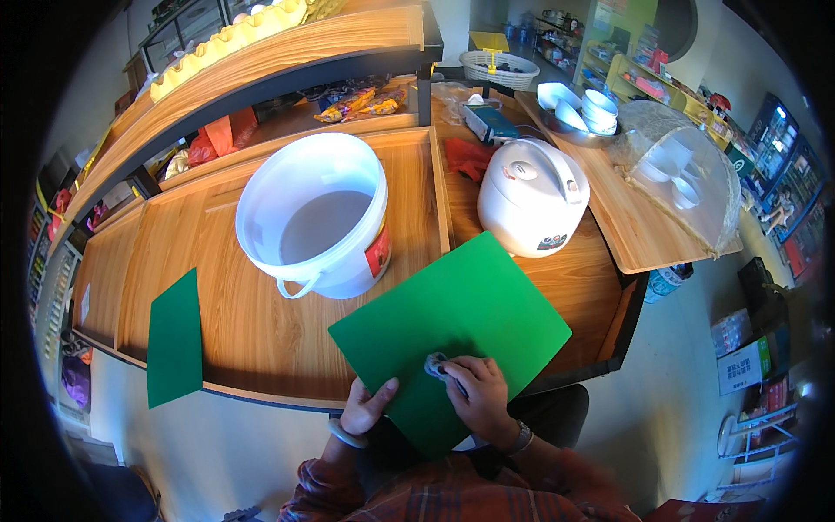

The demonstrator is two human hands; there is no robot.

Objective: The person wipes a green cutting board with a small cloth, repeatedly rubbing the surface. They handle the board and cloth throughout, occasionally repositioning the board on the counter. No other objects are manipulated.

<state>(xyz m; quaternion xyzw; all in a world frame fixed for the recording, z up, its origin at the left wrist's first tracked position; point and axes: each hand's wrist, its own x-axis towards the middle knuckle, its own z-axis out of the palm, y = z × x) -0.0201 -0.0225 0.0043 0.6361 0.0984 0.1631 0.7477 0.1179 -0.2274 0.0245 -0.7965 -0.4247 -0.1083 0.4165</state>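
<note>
A green rectangular board (456, 307) is tilted above the near edge of a wooden counter. My left hand (366, 406) grips its lower left edge, thumb on top. In my right hand (476, 395) is a small greyish crumpled cloth (436, 365), held against the board's face. Beyond the board stands a large white plastic bucket (346, 274) with a red label. A white rice cooker (531, 196) is right of the bucket. At the left, a second green board (175, 346) lies across the counter's front edge.
A raised wooden shelf (313, 52) bearing a yellow egg tray (228, 49) runs along the back. Stacked white bowls (599, 111) in a metal basin and a mesh food cover (691, 176) are on the right side board. The counter has a raised rim (274, 397).
</note>
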